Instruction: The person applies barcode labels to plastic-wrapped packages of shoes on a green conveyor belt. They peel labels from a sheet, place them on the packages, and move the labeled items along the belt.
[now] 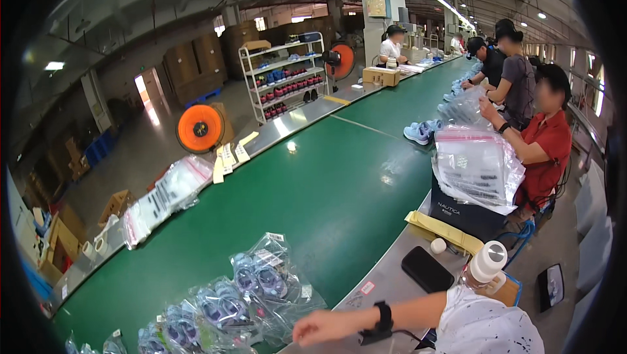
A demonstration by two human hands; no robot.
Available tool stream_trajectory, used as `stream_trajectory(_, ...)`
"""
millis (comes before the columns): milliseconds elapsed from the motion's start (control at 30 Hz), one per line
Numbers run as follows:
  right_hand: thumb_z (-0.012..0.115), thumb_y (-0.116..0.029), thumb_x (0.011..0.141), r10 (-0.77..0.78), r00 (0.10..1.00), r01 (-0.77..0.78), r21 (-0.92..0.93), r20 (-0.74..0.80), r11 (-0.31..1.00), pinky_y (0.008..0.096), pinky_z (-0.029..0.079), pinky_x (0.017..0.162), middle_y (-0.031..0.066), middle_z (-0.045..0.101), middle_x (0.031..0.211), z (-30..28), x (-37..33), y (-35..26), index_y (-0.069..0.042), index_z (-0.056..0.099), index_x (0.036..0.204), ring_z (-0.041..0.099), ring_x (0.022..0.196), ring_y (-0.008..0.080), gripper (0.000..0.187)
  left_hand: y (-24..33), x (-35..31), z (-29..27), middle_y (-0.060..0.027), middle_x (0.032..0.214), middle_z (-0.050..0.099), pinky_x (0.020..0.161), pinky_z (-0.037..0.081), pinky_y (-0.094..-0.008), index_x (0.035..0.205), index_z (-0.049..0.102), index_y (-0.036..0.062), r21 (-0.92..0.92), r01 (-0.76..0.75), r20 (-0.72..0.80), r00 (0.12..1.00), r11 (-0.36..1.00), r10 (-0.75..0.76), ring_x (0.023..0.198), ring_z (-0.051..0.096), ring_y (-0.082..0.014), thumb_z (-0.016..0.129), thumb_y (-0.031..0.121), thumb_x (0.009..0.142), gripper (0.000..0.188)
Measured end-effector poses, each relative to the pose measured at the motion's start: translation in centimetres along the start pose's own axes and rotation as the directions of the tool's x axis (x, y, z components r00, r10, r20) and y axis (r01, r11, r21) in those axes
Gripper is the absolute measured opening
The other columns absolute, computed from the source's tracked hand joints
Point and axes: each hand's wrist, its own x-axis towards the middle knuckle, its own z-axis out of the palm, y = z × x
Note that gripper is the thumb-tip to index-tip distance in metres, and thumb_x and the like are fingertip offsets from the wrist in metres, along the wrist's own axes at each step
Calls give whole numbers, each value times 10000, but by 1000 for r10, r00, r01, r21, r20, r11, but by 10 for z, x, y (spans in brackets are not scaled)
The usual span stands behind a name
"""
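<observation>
Extended right hand (pixel 320 328), wearing a black wristband (pixel 384 317), just beside blue shoes (pixel 222 306) in clear bags (pixel 302 294), bunched at the near end of the green conveyor belt (pixel 300 191). Could not tell whether to call the grip clenched or released. Had a black case (pixel 428 269) nearby.

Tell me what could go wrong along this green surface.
The sleeve is close to the white-lidded bottle, so pulling the arm back might knock it over.
The bagged blue shoes lie crowded beside the right hand; a sweep could snag the loose plastic.
The stack of clear bags on the far rail might slide off.
</observation>
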Motion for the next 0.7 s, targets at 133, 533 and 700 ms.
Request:
stream_trajectory(133, 609, -174, 864, -107, 982, 81, -166, -155, 983, 302, 455, 712, 61, 606, 828, 46, -3, 31, -17, 612, 894, 571, 767, 162, 160, 7, -3, 0, -59, 936, 619, 631, 468, -251, 1110, 581, -16, 36, 63, 48, 997, 997, -65, 774, 564, -127, 577, 79, 902, 229)
stream_trajectory(533, 623, -208, 842, -344, 811, 236, -272, -474, 933, 359, 463, 614, 113, 622, 702, 80, -3, 28, 3, 634, 801, 599, 652, 217, 216, 37, -30, 17, -75, 858, 636, 661, 471, -264, 1027, 620, -40, 131, -38, 71, 997, 991, 29, 738, 563, -126, 604, 95, 894, 190)
stream_trajectory(700, 619, -176, 840, -484, 822, 347, -411, -299, 843, 370, 478, 642, 120, 647, 799, 73, -9, 26, -6, 665, 864, 616, 707, 256, 178, 52, -37, 23, -83, 895, 648, 710, 481, -279, 1014, 630, -47, 266, -64, 99, 994, 962, 38, 791, 582, -139, 599, 84, 895, 180)
